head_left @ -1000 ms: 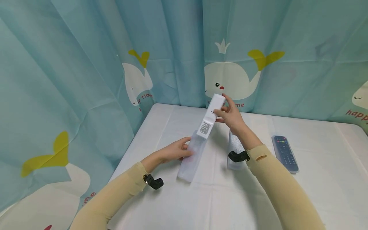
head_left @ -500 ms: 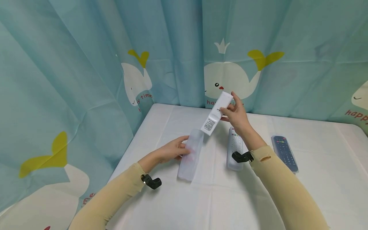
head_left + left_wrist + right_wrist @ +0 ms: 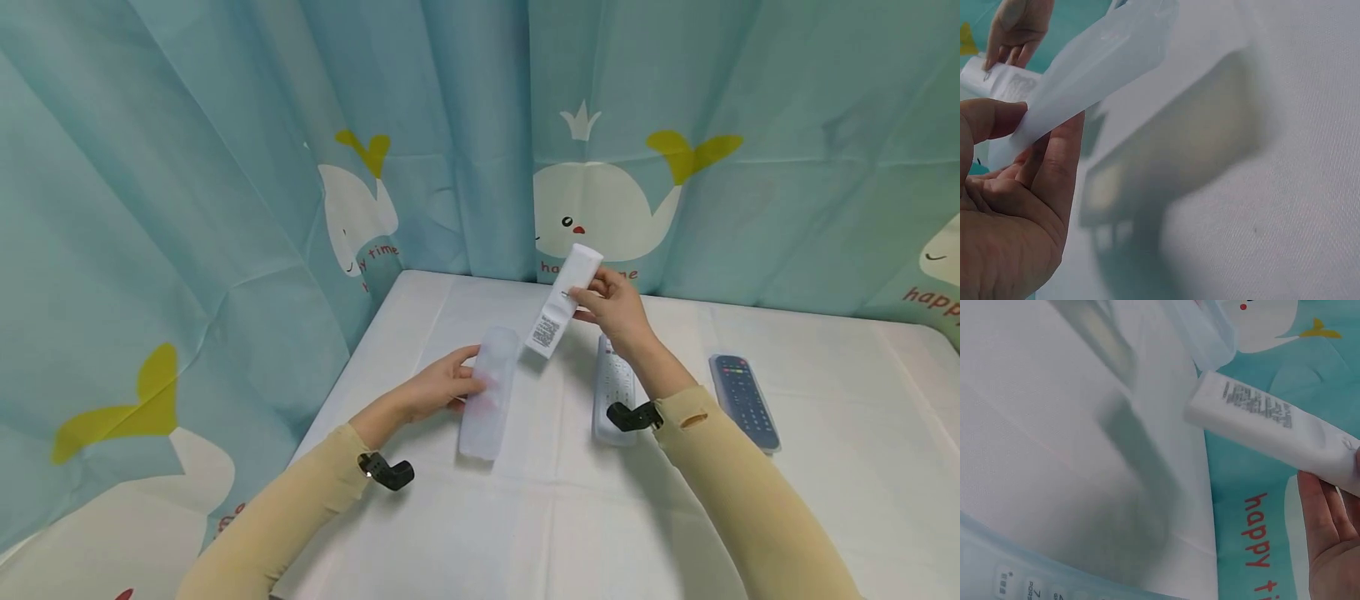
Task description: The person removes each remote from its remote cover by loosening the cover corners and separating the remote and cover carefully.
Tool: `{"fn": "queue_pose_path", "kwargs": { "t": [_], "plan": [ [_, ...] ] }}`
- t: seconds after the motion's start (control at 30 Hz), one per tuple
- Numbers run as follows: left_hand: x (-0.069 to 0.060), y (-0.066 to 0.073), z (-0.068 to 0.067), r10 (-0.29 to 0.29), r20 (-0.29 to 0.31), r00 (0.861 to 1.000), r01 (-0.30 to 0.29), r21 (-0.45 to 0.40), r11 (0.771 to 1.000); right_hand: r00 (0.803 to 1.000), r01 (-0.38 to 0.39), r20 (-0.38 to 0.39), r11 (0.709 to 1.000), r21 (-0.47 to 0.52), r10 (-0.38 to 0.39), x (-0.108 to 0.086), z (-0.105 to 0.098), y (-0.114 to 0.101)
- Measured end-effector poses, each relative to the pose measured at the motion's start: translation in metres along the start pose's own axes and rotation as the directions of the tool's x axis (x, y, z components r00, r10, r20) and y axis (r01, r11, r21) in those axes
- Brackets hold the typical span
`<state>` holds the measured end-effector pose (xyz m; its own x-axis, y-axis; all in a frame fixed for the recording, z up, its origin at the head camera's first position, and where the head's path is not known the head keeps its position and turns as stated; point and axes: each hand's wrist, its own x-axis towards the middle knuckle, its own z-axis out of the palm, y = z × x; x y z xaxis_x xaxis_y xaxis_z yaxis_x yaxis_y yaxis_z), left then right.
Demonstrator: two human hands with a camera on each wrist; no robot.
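Note:
A white remote control [image 3: 564,300] is gripped by my right hand [image 3: 617,310], its back with printed text turned up and its lower end raised off the table. My left hand [image 3: 435,387] pinches a translucent sleeve-like remote cover [image 3: 489,400] between thumb and fingers. Cover and remote are apart, with a small gap between them. In the left wrist view the thumb presses on the cover [image 3: 1104,59]. In the right wrist view the remote [image 3: 1260,422] lies across my fingers; its button side is hidden.
Below my right wrist lies a white remote in a clear cover [image 3: 615,387], partly hidden by the arm. Farther right rests a dark remote in a clear cover [image 3: 745,402]. A blue curtain [image 3: 465,125] hangs behind the white table [image 3: 420,542].
The remote's end has come out of the cover's mouth. My right hand has moved slightly right with the remote, and my left hand slightly left and up with the cover.

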<state>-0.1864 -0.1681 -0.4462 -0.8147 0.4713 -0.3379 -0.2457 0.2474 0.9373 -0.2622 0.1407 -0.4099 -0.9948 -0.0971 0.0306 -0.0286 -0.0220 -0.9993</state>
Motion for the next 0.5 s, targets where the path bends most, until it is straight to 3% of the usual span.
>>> {"fn": "queue_pose_path", "kwargs": {
  "t": [0.23,0.5],
  "plan": [
    [-0.001,0.001,-0.005,0.002,-0.01,1.0,-0.002,-0.017,1.0,1.0,0.01,0.0,1.0,0.0,-0.01,-0.003,0.001,0.0],
    [0.001,-0.003,-0.011,0.0,-0.036,0.999,-0.001,-0.027,1.0,0.999,0.013,0.04,0.995,-0.103,-0.009,-0.005,0.003,0.004]
  ]
}}
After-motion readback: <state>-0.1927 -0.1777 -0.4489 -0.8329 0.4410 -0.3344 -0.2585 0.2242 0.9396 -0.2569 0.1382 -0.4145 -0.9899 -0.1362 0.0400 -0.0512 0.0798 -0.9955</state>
